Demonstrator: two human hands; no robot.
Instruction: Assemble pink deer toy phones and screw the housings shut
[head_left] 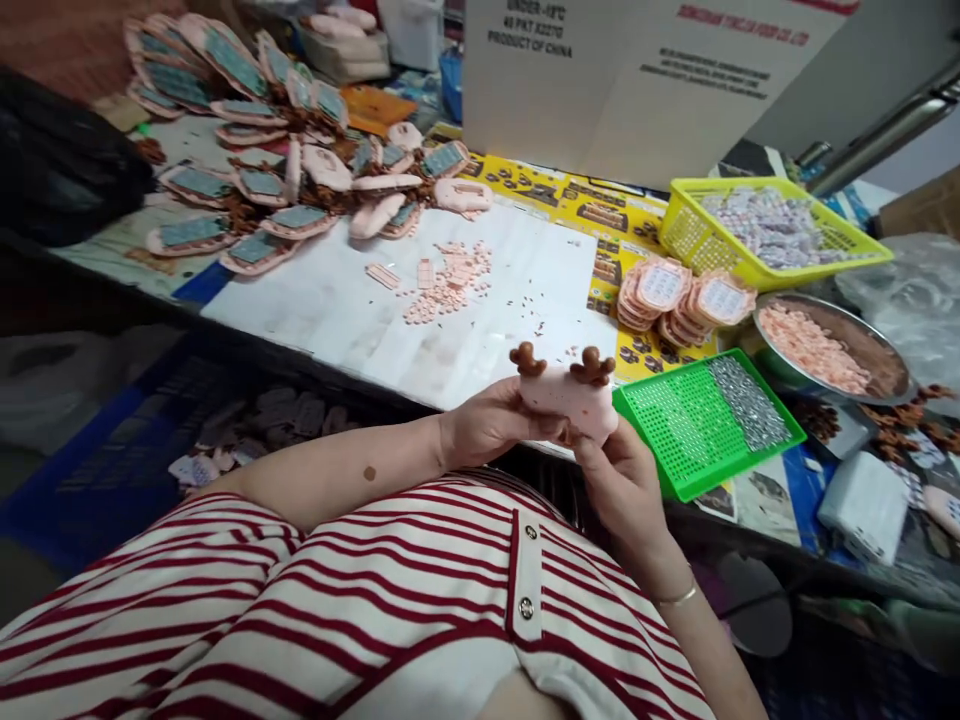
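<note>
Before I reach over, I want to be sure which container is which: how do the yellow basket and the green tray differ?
The yellow basket looks deeper; the green tray looks shallower. The basket holds a heap of small whitish pieces, the tray small silvery pieces gathered at one end, with mesh showing at the other. The tray lies nearer the right hand, the basket farther back. Both are open-topped and perforated.
</note>
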